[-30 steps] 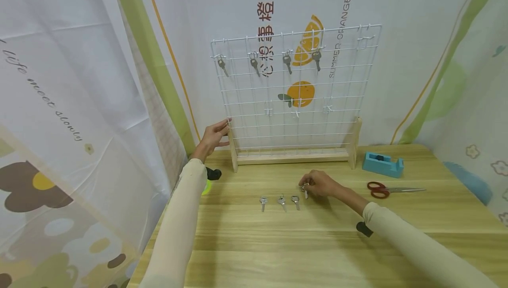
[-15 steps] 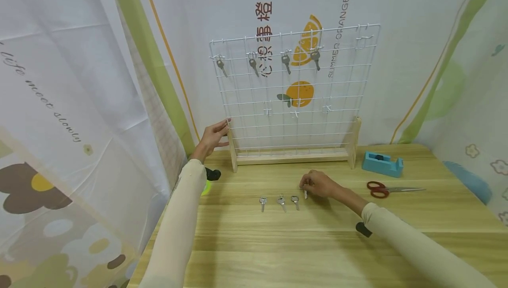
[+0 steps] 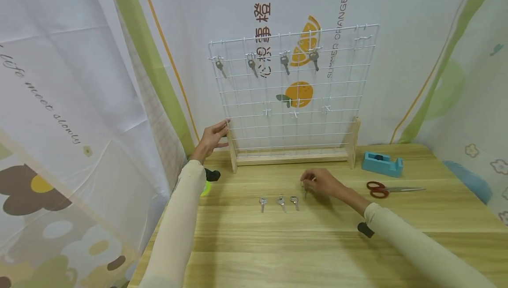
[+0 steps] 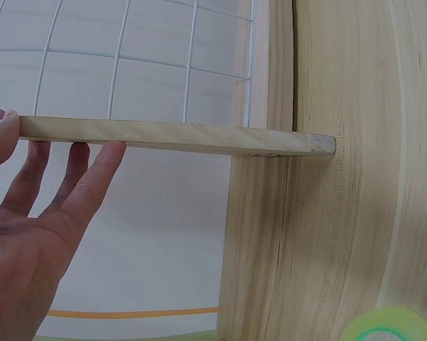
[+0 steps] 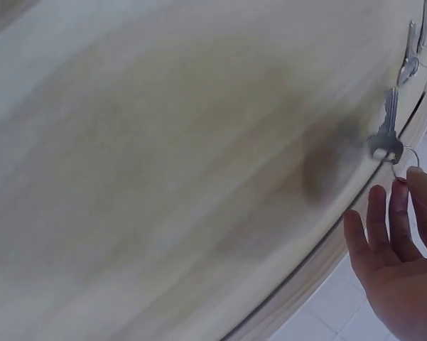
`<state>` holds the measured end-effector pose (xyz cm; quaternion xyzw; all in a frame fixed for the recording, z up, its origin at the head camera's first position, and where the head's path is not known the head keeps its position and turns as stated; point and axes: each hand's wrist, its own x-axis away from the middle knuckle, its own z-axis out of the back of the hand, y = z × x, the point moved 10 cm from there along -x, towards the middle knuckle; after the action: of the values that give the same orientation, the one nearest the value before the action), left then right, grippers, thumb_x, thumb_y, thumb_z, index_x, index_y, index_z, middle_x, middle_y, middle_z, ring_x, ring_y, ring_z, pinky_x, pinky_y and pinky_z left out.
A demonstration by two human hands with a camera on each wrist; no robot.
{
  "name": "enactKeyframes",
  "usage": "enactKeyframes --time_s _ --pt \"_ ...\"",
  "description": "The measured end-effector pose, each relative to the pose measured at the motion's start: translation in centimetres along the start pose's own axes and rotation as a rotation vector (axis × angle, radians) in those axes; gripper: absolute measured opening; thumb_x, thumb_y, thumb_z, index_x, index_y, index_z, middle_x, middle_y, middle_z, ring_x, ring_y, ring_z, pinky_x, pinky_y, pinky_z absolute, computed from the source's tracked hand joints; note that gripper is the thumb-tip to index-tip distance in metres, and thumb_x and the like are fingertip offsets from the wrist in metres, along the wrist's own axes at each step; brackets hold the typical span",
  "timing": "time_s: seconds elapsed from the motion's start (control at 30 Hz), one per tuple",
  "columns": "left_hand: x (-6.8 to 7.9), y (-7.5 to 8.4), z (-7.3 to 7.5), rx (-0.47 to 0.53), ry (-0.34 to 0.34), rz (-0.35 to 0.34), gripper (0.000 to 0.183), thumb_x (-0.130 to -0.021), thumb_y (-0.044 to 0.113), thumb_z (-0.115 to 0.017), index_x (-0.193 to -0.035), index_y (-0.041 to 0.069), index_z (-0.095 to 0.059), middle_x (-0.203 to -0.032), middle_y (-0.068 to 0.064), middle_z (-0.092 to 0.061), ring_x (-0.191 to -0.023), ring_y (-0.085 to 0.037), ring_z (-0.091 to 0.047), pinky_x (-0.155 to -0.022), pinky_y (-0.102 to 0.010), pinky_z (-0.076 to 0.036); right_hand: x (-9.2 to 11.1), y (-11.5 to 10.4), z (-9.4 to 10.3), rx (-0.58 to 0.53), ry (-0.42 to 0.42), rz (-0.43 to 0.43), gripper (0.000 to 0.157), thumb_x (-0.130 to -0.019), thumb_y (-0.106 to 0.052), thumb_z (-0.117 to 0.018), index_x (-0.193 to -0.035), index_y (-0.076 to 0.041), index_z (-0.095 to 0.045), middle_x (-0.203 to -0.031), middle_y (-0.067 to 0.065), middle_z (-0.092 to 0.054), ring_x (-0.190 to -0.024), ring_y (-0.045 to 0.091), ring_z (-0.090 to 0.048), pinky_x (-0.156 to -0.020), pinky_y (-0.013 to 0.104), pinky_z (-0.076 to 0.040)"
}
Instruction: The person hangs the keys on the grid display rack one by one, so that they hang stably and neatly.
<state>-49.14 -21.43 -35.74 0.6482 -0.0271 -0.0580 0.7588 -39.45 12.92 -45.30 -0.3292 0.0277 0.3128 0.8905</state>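
My right hand (image 3: pixel 321 182) pinches a small ring between thumb and fingertips. From that ring hangs a silver key (image 5: pixel 387 135), blade pointing away from the hand in the right wrist view. To its left, three more keys lie in a row on the table: one (image 3: pixel 294 200), another (image 3: pixel 281 201) and a third (image 3: pixel 263 202). My left hand (image 3: pixel 211 139) holds the wooden side post (image 4: pixel 177 135) of a white wire grid rack (image 3: pixel 293 125), thumb on one side and fingers on the other. Several keys, among them one (image 3: pixel 314 58), hang from hooks along the rack's upper part.
Several hooks on the rack bear no key, among them a top-right hook (image 3: pixel 363 39) and a lower hook (image 3: pixel 294 114). A blue tape dispenser (image 3: pixel 382 164) and red-handled scissors (image 3: pixel 390 189) lie on the right. A yellow-green round object (image 4: pixel 387 327) sits beside the left forearm.
The key in my right hand has turned and now looks thinner and darker, while that hand has shifted only slightly. My left hand stays on the post.
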Motion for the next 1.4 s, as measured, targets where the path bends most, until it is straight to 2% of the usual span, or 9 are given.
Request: enactKeyframes --time_s 0.13,0.33,0.57,0.67,0.8,0.93,1.1,1.27,1.4 --pt "0.1 0.3 -0.2 -0.011 -0.007 -0.004 0.046 -0.112 0.019 -0.049 -0.159 0.018 -0.046 -0.168 -0.012 -0.031 -0.142 -0.038 -0.046 -0.107 -0.055 -0.053 0.0 0.0 1.2 -0.005 0.037 -0.002 0.006 -0.099 -0.001 -0.068 -0.102 -0.003 -0.074 -0.093 0.003 -0.073 -0.087 0.02 -0.069 -0.081 0.035 -0.062" --pt "0.4 0.4 -0.4 0.001 -0.019 -0.001 0.047 -0.112 0.018 -0.049 -0.16 0.016 -0.044 -0.169 -0.013 -0.028 -0.144 -0.039 -0.042 -0.111 -0.057 -0.049 0.0 -1.0 3.5 0.011 0.106 0.091 0.007 -0.096 0.003 -0.071 -0.103 0.002 -0.073 -0.09 0.009 -0.073 -0.082 0.024 -0.07 -0.076 0.034 -0.063" --pt "0.6 0.1 -0.3 0.01 -0.012 0.009 0.047 -0.112 0.017 -0.049 -0.16 0.017 -0.044 -0.168 -0.013 -0.03 -0.144 -0.038 -0.043 -0.109 -0.056 -0.05 -0.2 -1.7 6.3 0.02 0.133 0.137 0.009 -0.096 0.006 -0.07 -0.103 0.001 -0.073 -0.094 0.018 -0.075 -0.082 0.033 -0.074 -0.072 0.035 -0.064" --pt "0.6 0.1 -0.2 0.001 -0.012 0.005 0.047 -0.113 0.017 -0.048 -0.16 0.017 -0.043 -0.168 -0.013 -0.031 -0.144 -0.038 -0.043 -0.108 -0.056 -0.051 -0.3 -2.1 8.1 0.057 0.162 0.151 0.01 -0.096 0.005 -0.07 -0.104 0.001 -0.075 -0.095 0.018 -0.076 -0.081 0.032 -0.076 -0.069 0.035 -0.064" --pt "0.6 0.3 -0.3 0.001 -0.018 -0.003 0.047 -0.113 0.017 -0.049 -0.16 0.017 -0.044 -0.167 -0.015 -0.033 -0.144 -0.038 -0.043 -0.107 -0.056 -0.052 -0.6 -2.1 10.3 0.066 0.133 0.088 0.014 -0.1 0.003 -0.066 -0.11 0.003 -0.075 -0.1 0.019 -0.076 -0.088 0.033 -0.075 -0.07 0.036 -0.063" --pt "0.7 0.4 -0.4 0.013 -0.031 0.001 0.047 -0.112 0.018 -0.049 -0.16 0.018 -0.044 -0.167 -0.015 -0.031 -0.145 -0.038 -0.042 -0.109 -0.057 -0.05 -0.9 -2.8 12.8 0.08 0.126 0.063 0.016 -0.101 0.001 -0.065 -0.113 0.004 -0.075 -0.106 0.025 -0.075 -0.093 0.038 -0.075 -0.068 0.035 -0.06" --pt "0.9 0.8 -0.5 0.038 -0.041 0.027 0.048 -0.112 0.013 -0.047 -0.16 0.015 -0.041 -0.168 -0.015 -0.029 -0.146 -0.041 -0.039 -0.112 -0.06 -0.045 -1.1 -4.5 16.3 0.11 0.153 0.055 0.018 -0.102 0.0 -0.065 -0.115 0.004 -0.075 -0.109 0.026 -0.075 -0.088 0.036 -0.075 -0.059 0.024 -0.05" --pt "1.0 1.0 -0.6 0.05 -0.051 0.027 0.049 -0.112 0.012 -0.047 -0.161 0.013 -0.041 -0.168 -0.017 -0.028 -0.147 -0.042 -0.038 -0.113 -0.063 -0.043 -1.4 -6.3 20.1 0.217 0.231 0.071 0.016 -0.1 -0.002 -0.068 -0.112 0.0 -0.078 -0.102 0.023 -0.077 -0.081 0.034 -0.076 -0.053 0.02 -0.044" --pt "0.8 0.6 -0.4 0.04 -0.041 0.014 0.048 -0.112 0.014 -0.048 -0.16 0.016 -0.043 -0.169 -0.015 -0.027 -0.147 -0.041 -0.038 -0.113 -0.061 -0.044 -1.5 -7.5 23.0 0.272 0.294 0.083 0.015 -0.1 -0.003 -0.069 -0.111 -0.002 -0.079 -0.1 0.02 -0.078 -0.086 0.036 -0.077 -0.053 0.019 -0.044"
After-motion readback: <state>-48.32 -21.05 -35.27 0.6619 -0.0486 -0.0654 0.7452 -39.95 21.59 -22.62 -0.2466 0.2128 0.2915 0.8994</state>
